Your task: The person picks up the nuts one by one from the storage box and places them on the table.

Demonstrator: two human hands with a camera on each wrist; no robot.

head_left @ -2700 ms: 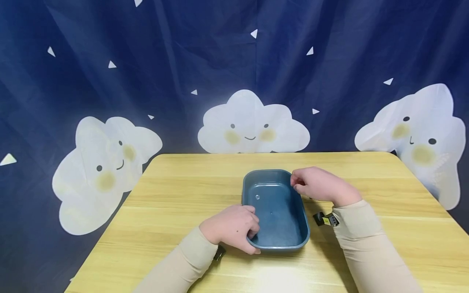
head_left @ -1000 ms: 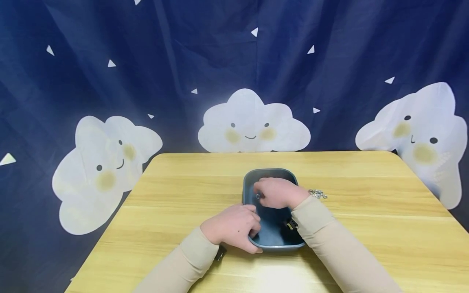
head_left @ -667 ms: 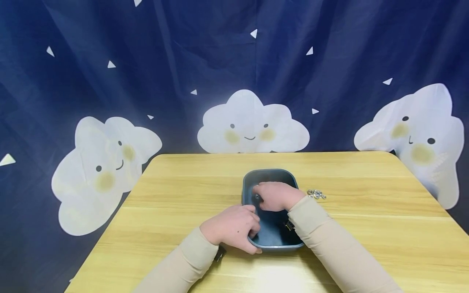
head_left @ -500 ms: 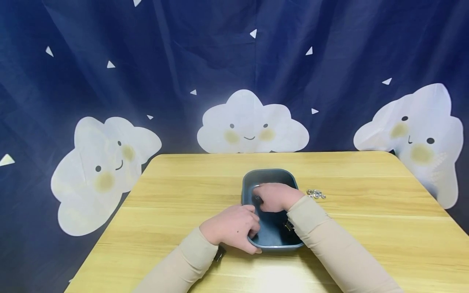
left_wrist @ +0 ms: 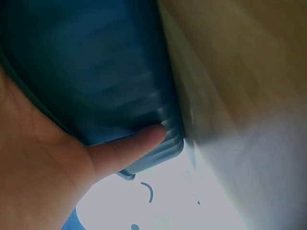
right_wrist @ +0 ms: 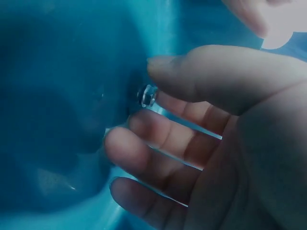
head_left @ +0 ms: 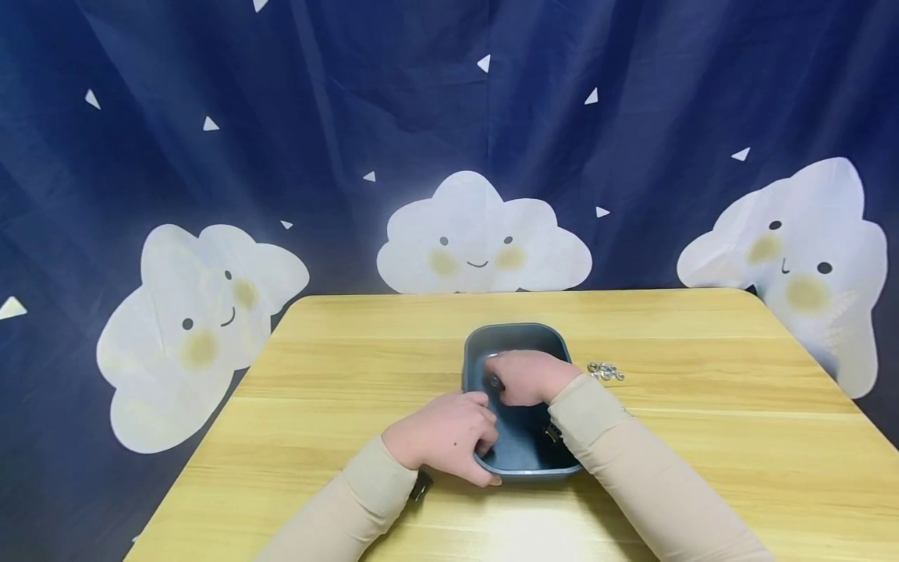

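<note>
A dark blue plastic tray (head_left: 523, 457) with rounded corners stands on the table. My left hand (head_left: 444, 437) grips its near left corner, fingers over the rim and the thumb (left_wrist: 132, 146) against the outer wall. Inside the tray is my right hand (head_left: 528, 377), its fingers bent toward the left wall. A small shiny metal nut (right_wrist: 147, 96) sits between the right thumb and index fingertips, low over the tray floor; the exact contact is partly hidden. Several small metal nuts (head_left: 605, 371) lie in a cluster on the table, right of the tray.
The wooden table (head_left: 337, 375) reaches back to a dark blue curtain (head_left: 421, 94) printed with white clouds. A small black device (head_left: 553, 432) is on the right wrist, and another black device (head_left: 421, 485) on the left.
My right hand has moved left from the tray's right rim into the tray, down to the nut, uncovering the cluster. Lately the nut has shifted slightly. The left hand has stayed put.
</note>
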